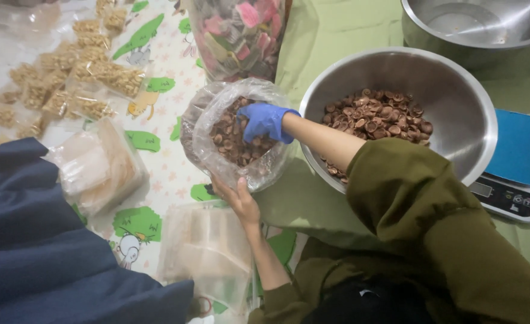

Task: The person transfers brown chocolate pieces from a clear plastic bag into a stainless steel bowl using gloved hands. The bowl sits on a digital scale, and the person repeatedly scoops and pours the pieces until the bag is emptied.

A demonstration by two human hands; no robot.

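Snacks [241, 135], brown and ring-shaped, fill the lower part of a clear plastic bag [217, 114] that sits on a patterned mat [163, 138], just left of a large steel bowl [457, 102]. The right hand [266, 121], in a blue glove, reaches into the mouth of the bag, fingers curled down among the snacks; whether it is clenched on any of them cannot be told, since the fingertips are buried. The left hand [241, 201], bare, grips the near rim of the bag from below and holds it open. Both sleeves are olive green.

The steel bowl holds more of the same brown snacks [373, 120], heaped toward its middle. It rests on green cloth [331, 30]. A second steel bowl [487, 24] stands behind it, at the top right edge. A kitchen scale [517, 174] with a blue top lies just right of the first bowl.

Behind the open bag stands a tall bag of pink and green crackers [241, 36]. Small sealed packets of pale snacks [78, 72] lie spread at the upper left. Stacks of what appear to be flat plastic bags [96, 168] lie left of the hands, with another [211, 252] near the left forearm. Dark blue cloth [42, 252] covers the lower left corner.
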